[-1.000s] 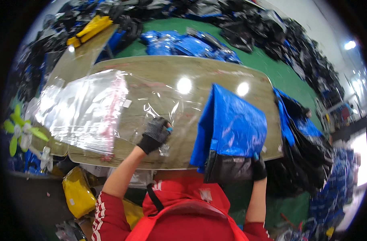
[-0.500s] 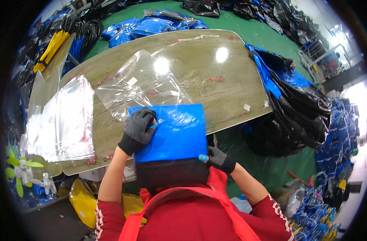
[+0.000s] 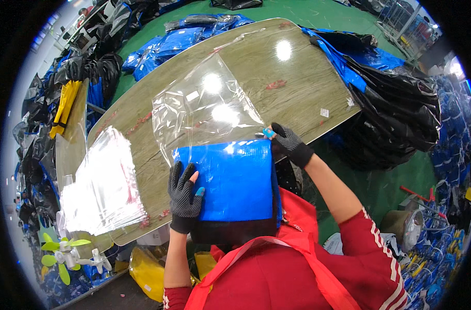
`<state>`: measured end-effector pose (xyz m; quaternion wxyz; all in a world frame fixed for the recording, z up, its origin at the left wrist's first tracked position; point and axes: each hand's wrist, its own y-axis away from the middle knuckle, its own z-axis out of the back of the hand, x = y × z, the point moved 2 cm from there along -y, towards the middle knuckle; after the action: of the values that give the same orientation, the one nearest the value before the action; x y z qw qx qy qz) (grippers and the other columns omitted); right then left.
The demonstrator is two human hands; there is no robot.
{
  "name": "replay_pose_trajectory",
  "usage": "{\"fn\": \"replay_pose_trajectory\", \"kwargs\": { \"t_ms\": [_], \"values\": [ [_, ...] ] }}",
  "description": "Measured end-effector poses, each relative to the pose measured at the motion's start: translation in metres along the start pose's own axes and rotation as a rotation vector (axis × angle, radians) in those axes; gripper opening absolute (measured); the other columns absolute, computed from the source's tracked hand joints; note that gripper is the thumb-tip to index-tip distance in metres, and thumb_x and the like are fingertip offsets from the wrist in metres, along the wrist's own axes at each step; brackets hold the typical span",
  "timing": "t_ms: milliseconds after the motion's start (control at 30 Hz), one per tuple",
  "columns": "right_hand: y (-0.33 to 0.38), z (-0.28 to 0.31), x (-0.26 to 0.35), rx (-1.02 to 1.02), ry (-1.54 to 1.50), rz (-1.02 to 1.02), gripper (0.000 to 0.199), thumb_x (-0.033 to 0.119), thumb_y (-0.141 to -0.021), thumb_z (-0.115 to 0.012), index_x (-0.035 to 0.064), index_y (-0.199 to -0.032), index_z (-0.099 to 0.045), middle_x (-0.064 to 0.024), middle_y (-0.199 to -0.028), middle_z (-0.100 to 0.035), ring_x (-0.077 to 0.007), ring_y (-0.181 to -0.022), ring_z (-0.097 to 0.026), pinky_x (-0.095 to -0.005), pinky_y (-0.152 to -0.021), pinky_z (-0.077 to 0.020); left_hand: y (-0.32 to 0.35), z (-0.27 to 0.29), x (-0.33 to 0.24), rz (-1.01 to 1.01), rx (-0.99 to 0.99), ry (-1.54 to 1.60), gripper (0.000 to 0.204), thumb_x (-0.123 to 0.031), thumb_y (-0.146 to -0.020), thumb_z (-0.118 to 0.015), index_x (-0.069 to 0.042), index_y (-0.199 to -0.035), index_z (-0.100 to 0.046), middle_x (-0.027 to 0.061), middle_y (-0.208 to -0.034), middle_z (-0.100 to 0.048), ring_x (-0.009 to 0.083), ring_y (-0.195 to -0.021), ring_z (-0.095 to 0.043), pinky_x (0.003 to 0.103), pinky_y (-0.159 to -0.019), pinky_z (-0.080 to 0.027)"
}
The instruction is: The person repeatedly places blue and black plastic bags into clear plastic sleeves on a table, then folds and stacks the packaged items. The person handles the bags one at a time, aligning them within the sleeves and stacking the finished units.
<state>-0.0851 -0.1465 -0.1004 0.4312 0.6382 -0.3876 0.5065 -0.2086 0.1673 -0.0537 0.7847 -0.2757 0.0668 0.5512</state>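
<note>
My left hand [image 3: 185, 195], in a dark patterned glove with some bare fingertips, lies with fingers spread on the left edge of a folded blue sheet [image 3: 235, 181]. The folded sheet has a black lower part and rests against my front at the table's near edge. By its far right corner, my right hand [image 3: 292, 144], gloved alike, is closed in a pinch on the near right corner of a clear plastic bag [image 3: 204, 108]. This bag lies flat on the table beyond the sheet, with a small white label. Blue wrapping shows on a digit of each hand.
A stack of clear bags [image 3: 104, 186] lies on the left of the wood-patterned table [image 3: 302, 67]. Black and blue sheeting [image 3: 395, 103] hangs at the table's right end. A small green-bladed fan [image 3: 65, 253] stands at lower left. Blue bundles [image 3: 173, 44] lie on the floor beyond.
My right hand has moved from the folded sheet's near right side to its far right corner. The left hand's fingers have spread along the left edge. The clear bag has shifted right and lies straighter.
</note>
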Motion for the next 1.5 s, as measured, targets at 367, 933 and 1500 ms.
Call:
{"fn": "replay_pose_trajectory", "kwargs": {
  "t_ms": [367, 933, 1500],
  "values": [
    [0.058, -0.037, -0.001, -0.361, 0.681, 0.100, 0.033, 0.035, -0.090, -0.064, 0.0012, -0.087, -0.063, -0.0143, -0.076, -0.066, -0.0255, -0.072, -0.064, -0.0355, -0.066, -0.0487, -0.006, -0.027, 0.081, 0.956, -0.030, 1.022, 0.032, -0.025, -0.093, -0.063, -0.003, -0.116, -0.058, 0.0053, -0.107, -0.063, 0.0129, -0.092, -0.058, 0.027, -0.081, -0.047],
    [0.101, -0.033, -0.001, -0.563, 0.449, 0.124, 0.044, 0.040, -0.098, -0.047, 0.0024, -0.114, -0.065, -0.0197, -0.097, -0.069, -0.0326, -0.088, -0.067, -0.0377, -0.078, -0.0508, -0.011, -0.029, 0.035, 0.953, 0.148, 1.262, 0.051, -0.031, -0.084, -0.071, -0.001, -0.122, -0.057, 0.0092, -0.110, -0.064, 0.0187, -0.097, -0.062, 0.033, -0.087, -0.050],
    [0.133, -0.025, -0.034, -0.399, 0.442, 0.249, 0.037, 0.033, -0.097, -0.053, 0.0037, -0.116, -0.063, -0.0153, -0.104, -0.068, -0.0285, -0.096, -0.066, -0.0379, -0.084, -0.0506, 0.011, -0.030, 0.018, 0.927, 0.194, 1.132, 0.063, -0.035, -0.078, -0.078, -0.001, -0.126, -0.055, 0.0096, -0.114, -0.063, 0.0201, -0.099, -0.060, 0.036, -0.087, -0.050]
  ]
}}
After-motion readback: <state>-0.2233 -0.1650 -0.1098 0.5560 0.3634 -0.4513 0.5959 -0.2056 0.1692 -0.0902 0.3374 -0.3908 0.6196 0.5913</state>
